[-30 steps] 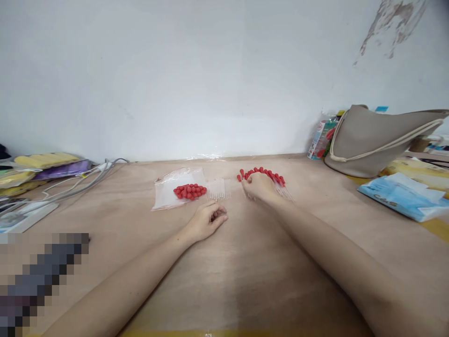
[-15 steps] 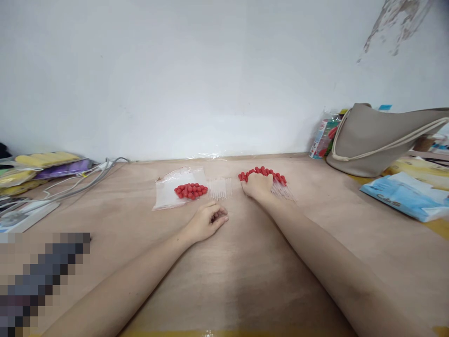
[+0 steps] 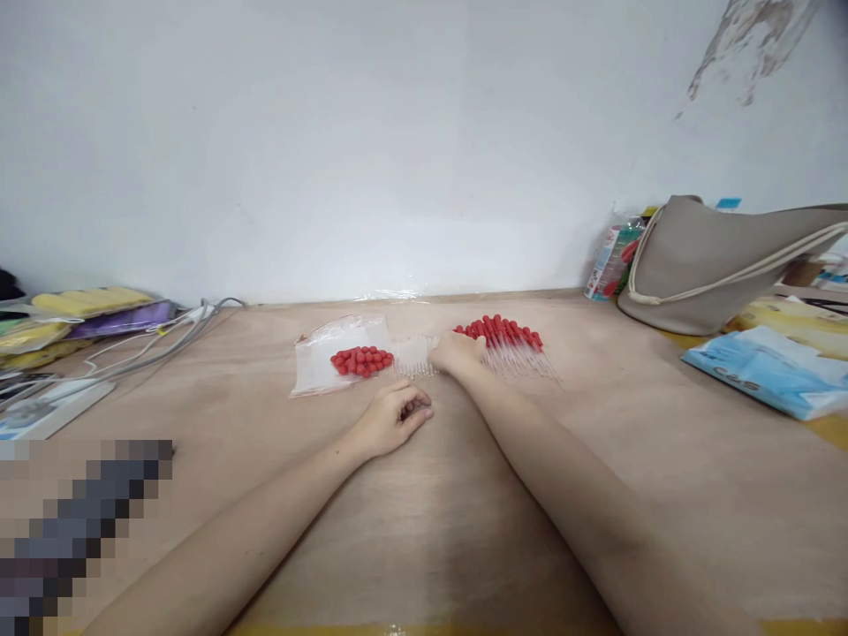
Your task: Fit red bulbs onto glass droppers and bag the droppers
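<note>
My left hand [image 3: 396,419] rests on the table, fingers loosely curled and thumb apart, with nothing visible in it. Beyond it, small red bulb-shaped pieces [image 3: 361,360] lie heaped on a white plastic bag [image 3: 316,358]. A row of thin clear sticks [image 3: 414,356] lies to the right of that heap. My right hand [image 3: 457,352] is over the right end of this row, back up and fingers bent down; anything in its fingertips is hidden. Close on its right are sticks with red heads [image 3: 498,330], fanned side by side with their clear stems [image 3: 523,360] towards me.
A grey bag [image 3: 695,261] and a clear printed package [image 3: 606,261] stand at the back right, near a blue tissue pack [image 3: 761,367]. Cables [image 3: 192,327], a power strip [image 3: 56,406] and yellow and purple packets [image 3: 99,305] occupy the left side. A wall [image 3: 411,150] rises behind.
My right hand has moved left, from over the red-headed sticks to the row of clear sticks, uncovering more red heads. My left hand stays where it was.
</note>
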{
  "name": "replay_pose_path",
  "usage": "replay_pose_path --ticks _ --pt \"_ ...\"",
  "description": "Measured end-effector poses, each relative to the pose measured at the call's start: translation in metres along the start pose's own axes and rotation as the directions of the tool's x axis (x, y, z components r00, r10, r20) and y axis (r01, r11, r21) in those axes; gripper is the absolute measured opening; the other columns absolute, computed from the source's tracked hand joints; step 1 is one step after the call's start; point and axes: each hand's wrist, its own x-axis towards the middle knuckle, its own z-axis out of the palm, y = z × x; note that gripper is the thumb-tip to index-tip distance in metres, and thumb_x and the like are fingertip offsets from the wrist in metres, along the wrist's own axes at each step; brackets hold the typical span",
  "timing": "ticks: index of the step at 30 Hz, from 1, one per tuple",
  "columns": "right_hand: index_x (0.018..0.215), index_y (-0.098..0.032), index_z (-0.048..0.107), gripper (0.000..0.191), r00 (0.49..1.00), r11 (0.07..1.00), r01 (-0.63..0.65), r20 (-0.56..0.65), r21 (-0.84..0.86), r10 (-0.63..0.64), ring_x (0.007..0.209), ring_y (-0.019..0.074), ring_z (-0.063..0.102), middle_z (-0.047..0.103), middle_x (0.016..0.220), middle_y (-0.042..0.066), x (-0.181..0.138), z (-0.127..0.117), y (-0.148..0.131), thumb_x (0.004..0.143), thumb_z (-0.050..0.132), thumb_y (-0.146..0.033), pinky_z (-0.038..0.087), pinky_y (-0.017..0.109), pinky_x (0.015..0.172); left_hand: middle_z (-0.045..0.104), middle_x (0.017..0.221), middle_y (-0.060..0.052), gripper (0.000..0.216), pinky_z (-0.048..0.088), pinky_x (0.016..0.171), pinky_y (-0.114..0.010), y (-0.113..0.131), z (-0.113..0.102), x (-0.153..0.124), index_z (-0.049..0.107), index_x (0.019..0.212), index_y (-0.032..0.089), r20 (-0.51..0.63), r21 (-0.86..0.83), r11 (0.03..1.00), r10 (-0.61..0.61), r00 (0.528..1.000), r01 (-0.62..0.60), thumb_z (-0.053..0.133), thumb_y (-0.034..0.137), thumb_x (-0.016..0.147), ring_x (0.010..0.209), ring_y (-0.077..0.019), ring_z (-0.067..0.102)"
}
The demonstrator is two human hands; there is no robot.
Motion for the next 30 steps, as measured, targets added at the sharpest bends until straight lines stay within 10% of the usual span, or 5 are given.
replay_pose_path --ticks 6,12,15,21,30 --pt "0.081 -0.014 0.064 0.02 0.998 0.999 0.053 -0.042 -0.003 -0.053 0.08 0.024 0.06 0.066 0.086 0.013 -0.007 -0.003 0.001 0.076 0.047 -0.023 0.028 0.039 0.078 0.058 0.079 -0.004 0.013 0.042 0.074 -0.03 -0.007 -0.006 0.003 0.058 0.08 0.017 -0.285 0.164 0.986 0.044 0.957 0.003 0.05 0.028 0.081 0.078 -0.0163 0.052" --pt "0.088 -0.008 0.056 0.028 0.954 0.98 0.188 -0.226 -0.065 -0.198 0.076 0.0237 0.058 0.064 0.083 0.017 -0.045 -0.006 0.022 0.086 0.033 -0.023 0.022 0.038 0.078 0.057 0.076 -0.004 0.016 0.041 0.073 -0.031 -0.059 -0.049 0.007 0.054 0.074 0.017 -0.684 0.202 0.893 -0.165 0.711 0.402 0.049 0.031 0.078 0.076 -0.0179 0.052" --pt "0.086 -0.01 0.052 0.028 0.843 0.917 0.374 -0.361 -0.137 -0.398 0.066 0.0206 0.055 0.062 0.071 0.011 -0.066 0.003 0.047 0.089 0.029 -0.026 0.023 0.035 0.073 0.059 0.089 -0.007 0.021 0.042 0.073 -0.03 -0.088 -0.071 0.005 0.059 0.082 0.016 -0.657 0.171 0.781 -0.364 0.66 0.601 0.044 0.03 0.078 0.079 -0.0188 0.054" --pt "0.089 -0.014 0.052 0.02 0.635 0.763 0.643 -0.517 -0.058 -0.574 0.073 0.0176 0.054 0.063 0.082 0.007 -0.09 0.023 0.094 0.09 0.034 -0.024 0.028 0.03 0.073 0.066 0.092 -0.006 0.03 0.042 0.071 -0.028 -0.107 -0.084 0.006 0.065 0.086 0.017 -0.429 0.202 0.745 -0.516 0.742 0.635 0.043 0.036 0.077 0.081 -0.0207 0.058" --pt "0.09 -0.017 0.055 0.017 0.639 0.73 0.684 -0.483 0.0 -0.599 0.077 0.0156 0.054 0.062 0.081 0.004 -0.09 0.021 0.096 0.088 0.038 -0.019 0.029 0.031 0.074 0.067 0.079 -0.005 0.021 0.044 0.065 -0.028 -0.105 -0.079 0.01 0.064 0.074 0.017 -0.468 0.129 0.724 -0.557 0.686 0.677 0.052 0.034 0.072 0.073 -0.0194 0.059"
